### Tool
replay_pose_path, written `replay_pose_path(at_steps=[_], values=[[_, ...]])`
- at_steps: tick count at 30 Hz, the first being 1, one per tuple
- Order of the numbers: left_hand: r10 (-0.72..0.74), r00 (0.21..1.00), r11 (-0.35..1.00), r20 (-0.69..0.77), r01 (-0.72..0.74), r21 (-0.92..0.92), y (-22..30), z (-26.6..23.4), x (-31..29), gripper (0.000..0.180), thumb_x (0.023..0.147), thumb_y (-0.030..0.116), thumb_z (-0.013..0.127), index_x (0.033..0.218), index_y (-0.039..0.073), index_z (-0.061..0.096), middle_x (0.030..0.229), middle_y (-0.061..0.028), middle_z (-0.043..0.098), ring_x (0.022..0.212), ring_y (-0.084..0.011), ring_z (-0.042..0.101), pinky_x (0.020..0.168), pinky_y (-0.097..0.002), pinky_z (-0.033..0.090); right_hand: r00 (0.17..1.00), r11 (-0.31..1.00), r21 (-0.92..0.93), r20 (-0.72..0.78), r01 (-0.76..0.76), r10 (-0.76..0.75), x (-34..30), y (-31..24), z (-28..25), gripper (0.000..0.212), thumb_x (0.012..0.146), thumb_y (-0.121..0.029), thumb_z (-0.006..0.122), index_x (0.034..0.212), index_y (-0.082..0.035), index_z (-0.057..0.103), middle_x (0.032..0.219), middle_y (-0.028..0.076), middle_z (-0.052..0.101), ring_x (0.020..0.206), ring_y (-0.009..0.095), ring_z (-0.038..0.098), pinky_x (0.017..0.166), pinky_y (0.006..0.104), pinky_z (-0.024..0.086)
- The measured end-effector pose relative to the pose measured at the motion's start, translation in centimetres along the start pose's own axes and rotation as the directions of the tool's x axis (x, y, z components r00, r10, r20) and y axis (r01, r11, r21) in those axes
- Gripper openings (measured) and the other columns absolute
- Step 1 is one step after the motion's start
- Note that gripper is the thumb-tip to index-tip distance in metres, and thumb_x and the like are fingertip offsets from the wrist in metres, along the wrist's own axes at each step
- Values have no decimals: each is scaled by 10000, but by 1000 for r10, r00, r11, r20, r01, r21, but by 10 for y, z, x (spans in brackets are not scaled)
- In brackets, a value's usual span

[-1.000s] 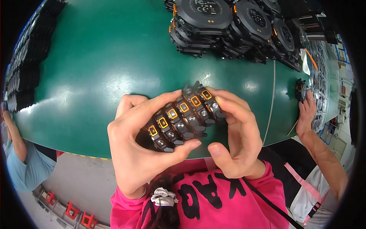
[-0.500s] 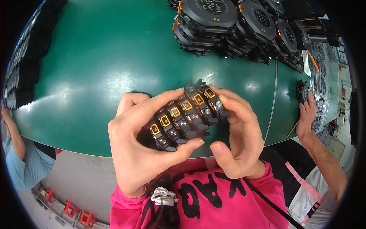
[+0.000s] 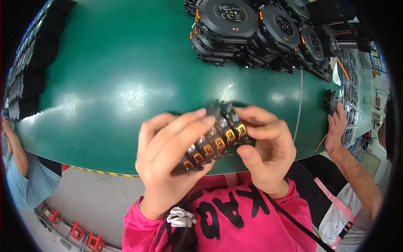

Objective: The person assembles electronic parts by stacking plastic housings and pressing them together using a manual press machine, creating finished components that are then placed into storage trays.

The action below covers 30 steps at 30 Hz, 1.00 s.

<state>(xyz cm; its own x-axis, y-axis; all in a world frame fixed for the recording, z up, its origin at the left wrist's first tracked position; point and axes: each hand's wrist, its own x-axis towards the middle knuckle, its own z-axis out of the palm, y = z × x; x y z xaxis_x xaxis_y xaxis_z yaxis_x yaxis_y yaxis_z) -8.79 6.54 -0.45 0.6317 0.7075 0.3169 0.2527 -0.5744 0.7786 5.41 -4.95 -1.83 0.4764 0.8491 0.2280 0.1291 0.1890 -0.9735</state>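
Note:
Between my two hands, above the near edge of the table, is a row of several black watch cases (image 3: 219, 143) stacked face to back. Their sides show orange-framed buttons and round silver ones. My left hand (image 3: 168, 155) wraps round the left part of the stack, fingers over the top and thumb side below. At the right end, the fingers and thumb of my right hand (image 3: 270, 151) close on the last case. The upper end of the row is slightly blurred, and the left fingers hide part of it.
Piles of black watch cases (image 3: 228, 21) stand at the far right of the green table (image 3: 113, 54). More dark stacks (image 3: 31, 75) line the left edge. At right, another person's hand (image 3: 337, 126) touches a single watch case (image 3: 330, 102). A person in light blue (image 3: 31, 180) sits at left.
The stack has been rolled in my hands, so the orange-framed buttons now sit below the silver ones. My left hand has shifted right, its fingers now over the top.

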Motion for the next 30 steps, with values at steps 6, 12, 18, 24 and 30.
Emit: replay_pose_path(at_steps=[6, 12, 18, 24, 30], values=[[149, 983, 989, -107, -150, -1, -4, 12, -14, 476, 578, 0, 751, 1050, -3, 687, 1018, -134, 691, 841, -296, 664, 735, -346, 576, 998, 995, 78, 7, -59, 59, -2, -5, -2, 339, 733, 126, 737, 983, 32, 527, 1206, 267, 545, 1162, 357, 573, 992, 417, 487], [320, 929, 947, -185, -319, 33, -12, 21, -19, 355, 707, 31, 747, 1055, 38, 677, 1002, -103, 699, 850, -297, 673, 708, -345, 604, 998, 987, 149, 40, -59, 54, -6, -5, -8, 350, 723, 162, 714, 978, 26, 518, 1202, 247, 516, 1193, 402, 541, 998, 462, 486], [395, 910, 919, -128, -387, 81, -9, 17, -23, 333, 718, 109, 769, 1038, 135, 683, 1062, -51, 683, 862, -291, 667, 638, -305, 598, 994, 986, 156, 97, -61, 47, -8, -2, -16, 361, 713, 184, 703, 973, 20, 515, 1192, 241, 515, 1195, 415, 536, 997, 485, 479], [399, 909, 916, -120, -390, 95, -8, 16, -24, 319, 734, 113, 763, 1039, 140, 675, 1075, -40, 677, 874, -286, 663, 640, -305, 597, 993, 982, 176, 105, -66, 48, -7, -2, -17, 358, 710, 198, 684, 966, 21, 508, 1182, 234, 508, 1201, 420, 529, 992, 490, 476], [391, 917, 918, -75, -383, 100, -5, 14, -23, 321, 716, 108, 758, 1027, 118, 684, 1075, -42, 677, 887, -279, 656, 640, -311, 597, 993, 983, 178, 117, -53, 32, -7, -2, -17, 366, 709, 202, 674, 977, 21, 503, 1190, 235, 496, 1209, 425, 519, 997, 490, 472]])
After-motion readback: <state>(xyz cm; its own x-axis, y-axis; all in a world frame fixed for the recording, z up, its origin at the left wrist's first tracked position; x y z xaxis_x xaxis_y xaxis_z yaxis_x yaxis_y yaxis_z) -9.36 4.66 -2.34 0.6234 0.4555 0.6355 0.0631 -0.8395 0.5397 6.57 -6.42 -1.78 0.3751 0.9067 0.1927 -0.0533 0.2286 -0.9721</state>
